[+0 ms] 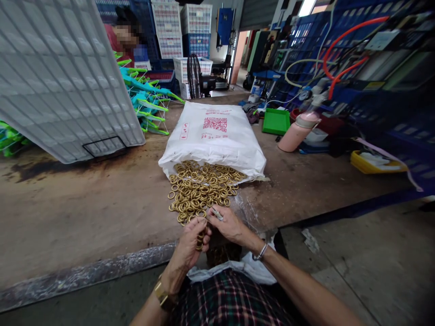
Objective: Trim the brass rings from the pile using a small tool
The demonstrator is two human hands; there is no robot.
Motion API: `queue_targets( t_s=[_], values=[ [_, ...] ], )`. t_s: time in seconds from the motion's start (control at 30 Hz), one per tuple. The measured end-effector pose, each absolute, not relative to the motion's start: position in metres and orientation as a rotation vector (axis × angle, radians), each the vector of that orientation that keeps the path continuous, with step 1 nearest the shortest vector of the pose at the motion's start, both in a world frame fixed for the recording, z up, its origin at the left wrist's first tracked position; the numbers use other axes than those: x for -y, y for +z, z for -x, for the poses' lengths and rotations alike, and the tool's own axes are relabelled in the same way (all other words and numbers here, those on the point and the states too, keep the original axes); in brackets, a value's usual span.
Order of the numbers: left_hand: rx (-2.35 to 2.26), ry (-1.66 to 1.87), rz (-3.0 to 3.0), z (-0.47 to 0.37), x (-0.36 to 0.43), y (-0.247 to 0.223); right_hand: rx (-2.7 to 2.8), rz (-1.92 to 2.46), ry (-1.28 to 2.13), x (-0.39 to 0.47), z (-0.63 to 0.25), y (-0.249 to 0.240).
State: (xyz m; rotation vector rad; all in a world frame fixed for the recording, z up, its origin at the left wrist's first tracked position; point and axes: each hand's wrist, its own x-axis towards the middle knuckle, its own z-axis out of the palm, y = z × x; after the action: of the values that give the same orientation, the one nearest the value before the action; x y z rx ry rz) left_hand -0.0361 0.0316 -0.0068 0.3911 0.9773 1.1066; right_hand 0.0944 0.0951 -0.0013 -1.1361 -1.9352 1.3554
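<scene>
Holding a stack of rings (200,239) in my left hand (190,244), my right hand (228,223) pinched a small metal piece (217,213) beside the ring pile (199,190) spilling from the bag (212,136).

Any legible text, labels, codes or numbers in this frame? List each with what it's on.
White sack: red QR code with red print above and below it, too blurred to read.
White sack, left side: small red mark, unreadable.
Labels on the equipment at right: too small and blurred to read.
Nothing in the frame can be quoted. No print shows on the brass rings or on the white crate.
</scene>
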Motion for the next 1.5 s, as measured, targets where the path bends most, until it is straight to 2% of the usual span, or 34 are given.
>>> queue_targets(
  t_s=[0.33,0.43,0.6,0.8,1.5],
  values=[
    [-0.963,1.171,-0.381,0.033,-0.034,-0.006,1.854,1.135,1.444,-0.097,-0.092,-0.001],
    [-0.955,1.192,-0.357,0.033,-0.034,-0.006,1.904,1.226,1.286,-0.097,-0.093,-0.002],
    [-0.969,1.227,-0.314,0.033,-0.033,-0.005,2.36,1.203,0.908,-0.089,-0.099,-0.011],
    [-0.982,1.254,-0.317,0.032,-0.033,-0.006,2.534,1.202,0.671,-0.084,-0.101,-0.024],
    [-1.107,1.278,-0.398,0.024,-0.03,-0.006,2.654,1.292,0.635,-0.084,-0.098,-0.012]
  ],
)
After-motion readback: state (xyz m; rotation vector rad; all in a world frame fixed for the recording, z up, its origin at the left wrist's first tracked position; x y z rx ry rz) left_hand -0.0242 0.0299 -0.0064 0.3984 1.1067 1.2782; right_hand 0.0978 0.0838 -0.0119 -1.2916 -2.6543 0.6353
